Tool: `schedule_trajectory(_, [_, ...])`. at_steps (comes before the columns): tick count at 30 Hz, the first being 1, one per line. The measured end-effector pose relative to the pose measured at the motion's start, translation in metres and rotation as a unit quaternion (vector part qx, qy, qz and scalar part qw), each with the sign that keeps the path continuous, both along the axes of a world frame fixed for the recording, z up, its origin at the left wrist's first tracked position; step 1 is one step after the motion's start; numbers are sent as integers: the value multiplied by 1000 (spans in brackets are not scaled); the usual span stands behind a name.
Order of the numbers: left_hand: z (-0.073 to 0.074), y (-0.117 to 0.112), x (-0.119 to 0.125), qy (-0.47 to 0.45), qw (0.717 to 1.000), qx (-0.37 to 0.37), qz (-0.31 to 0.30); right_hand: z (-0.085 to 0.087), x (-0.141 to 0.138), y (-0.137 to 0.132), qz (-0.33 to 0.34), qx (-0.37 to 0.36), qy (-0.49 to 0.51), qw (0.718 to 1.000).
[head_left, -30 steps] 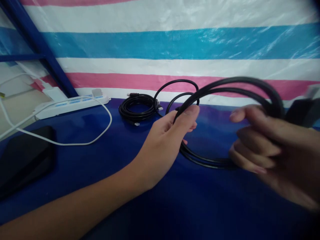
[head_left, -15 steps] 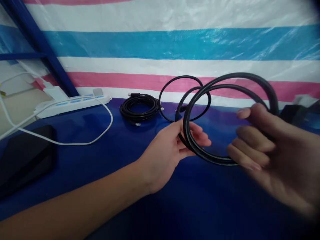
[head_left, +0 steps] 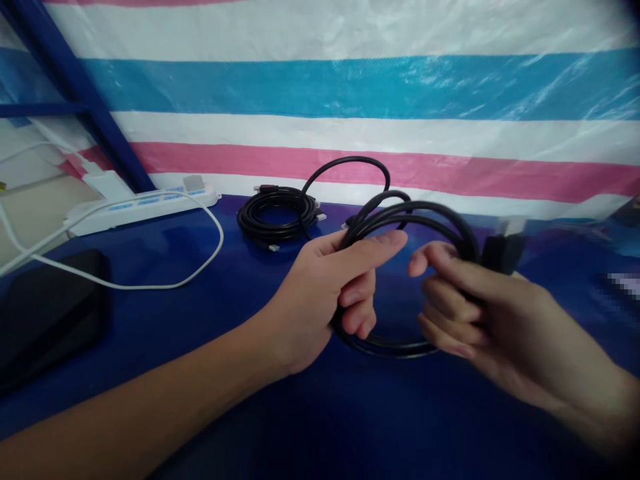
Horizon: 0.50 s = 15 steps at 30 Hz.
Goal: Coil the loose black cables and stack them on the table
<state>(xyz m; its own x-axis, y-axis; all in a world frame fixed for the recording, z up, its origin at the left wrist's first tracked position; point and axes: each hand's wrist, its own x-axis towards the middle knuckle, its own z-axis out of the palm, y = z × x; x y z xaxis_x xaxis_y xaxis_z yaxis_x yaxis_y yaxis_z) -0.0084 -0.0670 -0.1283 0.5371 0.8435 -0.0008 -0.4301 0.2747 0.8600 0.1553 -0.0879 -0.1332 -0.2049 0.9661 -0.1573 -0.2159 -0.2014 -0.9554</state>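
Between my hands a black cable (head_left: 415,212) is gathered in several loops above the blue table. My left hand (head_left: 340,280) is closed round the left side of these loops, its thumb pointing right across them. My right hand (head_left: 465,300) grips the right side with curled fingers. A black plug with a pale metal end (head_left: 504,250) sticks up behind my right hand, slightly blurred. One loose loop of black cable (head_left: 350,160) arches up behind my left hand. Further back, a second black cable (head_left: 275,230) lies coiled on the table, its light connector ends showing.
A white power strip (head_left: 145,208) with a white charger (head_left: 107,185) stands at the back left. A white cord (head_left: 220,233) loops in front of it. At the left edge lies a dark flat object (head_left: 55,313). Striped plastic sheeting (head_left: 350,87) hangs behind the blue table (head_left: 400,413).
My left fingers have closed round the loops. My right hand has moved left and slightly down, bringing the loops lower and drawing them smaller. The loose loop behind has shifted left.
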Motion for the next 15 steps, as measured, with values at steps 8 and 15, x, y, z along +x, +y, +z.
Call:
schedule_trajectory(8, [1, 1, 0, 35, 999, -10, 9, 9, 14, 3, 69, -36, -28, 997])
schedule_trajectory(15, [-8, 8, 0, 105, 980, 101, 136, -2, -2, 1, 21, 3, -70, 997])
